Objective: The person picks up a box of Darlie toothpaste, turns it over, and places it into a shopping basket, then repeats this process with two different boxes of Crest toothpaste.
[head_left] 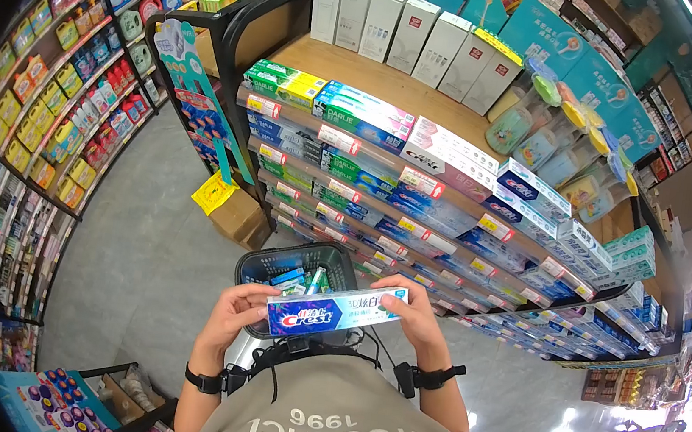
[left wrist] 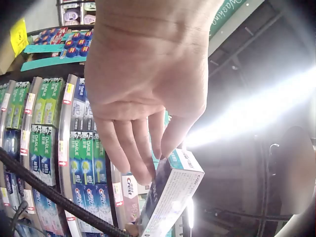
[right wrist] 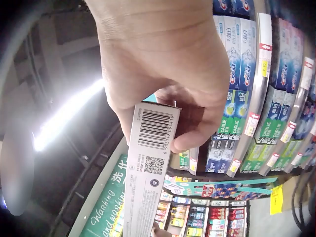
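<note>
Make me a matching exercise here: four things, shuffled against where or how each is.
1. Blue-and-white Crest toothpaste box
2. Dark mesh-sided plastic basket
3. Bright yellow sheet
4. Tall white cartons

A. In a row on the wooden shelf
B. Between left hand and right hand
C. On a brown cardboard box
D. With small packages inside

Pairs: 1-B, 2-D, 3-C, 4-A

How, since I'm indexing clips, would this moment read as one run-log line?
left hand: pinches Crest box end | right hand: grips other end | basket: holds packages
</note>
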{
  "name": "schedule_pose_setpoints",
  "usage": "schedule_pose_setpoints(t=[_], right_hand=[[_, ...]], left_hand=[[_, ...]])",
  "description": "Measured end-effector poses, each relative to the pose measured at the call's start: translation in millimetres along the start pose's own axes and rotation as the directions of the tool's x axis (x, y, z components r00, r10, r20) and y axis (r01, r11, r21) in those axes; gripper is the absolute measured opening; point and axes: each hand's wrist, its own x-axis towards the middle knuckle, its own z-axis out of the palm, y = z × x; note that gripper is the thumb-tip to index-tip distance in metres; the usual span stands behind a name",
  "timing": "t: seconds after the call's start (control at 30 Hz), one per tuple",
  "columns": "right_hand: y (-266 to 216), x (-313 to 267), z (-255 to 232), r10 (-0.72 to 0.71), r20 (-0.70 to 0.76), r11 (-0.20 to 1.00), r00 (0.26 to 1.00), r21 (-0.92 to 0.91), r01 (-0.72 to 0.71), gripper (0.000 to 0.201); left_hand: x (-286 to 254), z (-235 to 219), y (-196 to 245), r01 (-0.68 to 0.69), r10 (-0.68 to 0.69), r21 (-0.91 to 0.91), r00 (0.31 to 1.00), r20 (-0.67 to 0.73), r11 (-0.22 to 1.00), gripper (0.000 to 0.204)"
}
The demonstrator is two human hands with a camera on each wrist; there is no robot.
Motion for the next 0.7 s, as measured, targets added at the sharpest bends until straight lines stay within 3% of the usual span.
schedule_pose_setpoints(t=[0.1, 0.2, 0.3, 0.4, 0.47, 0.7], right_hand=[[-5, -1, 2, -0.014, -0.014, 1.000, 1.000, 0.022, 0.014, 0.035], [-6, -1, 3, -0.035, -0.023, 0.999, 0.999, 0.024, 0.036, 0.033], [-4, -1, 2, -0.037, -0.048, 0.999, 0.998, 0.037, 0.038, 0.029], [-4, -2, 6, -0.022, -0.091, 0.997, 0.996, 0.078, 0.030, 0.029], [-5, -2, 6, -0.029, -0.093, 0.996, 0.995, 0.084, 0.037, 0.029], [-14, -8, 12, -0.038, 0.006, 0.993, 0.999, 0.112, 0.037, 0.044]], left_hand=[[3, 0, -1, -0.014, 0.014, -0.007, 1.000, -0.009, 1.000, 0.038], [6, -10, -9, 0.076, -0.082, -0.111, 0.995, -0.051, 0.991, 0.045], [7, -8, -5, 0.062, -0.061, -0.113, 0.998, 0.007, 0.992, 0.058], [8, 4, 2, -0.008, 0.012, -0.045, 0.996, 0.083, 0.999, 0.061], [8, 8, 8, 0.011, -0.010, -0.017, 0.996, 0.090, 1.000, 0.064], [7, 7, 12, -0.029, 0.029, 0.005, 0.999, 0.044, 1.000, 0.069]])
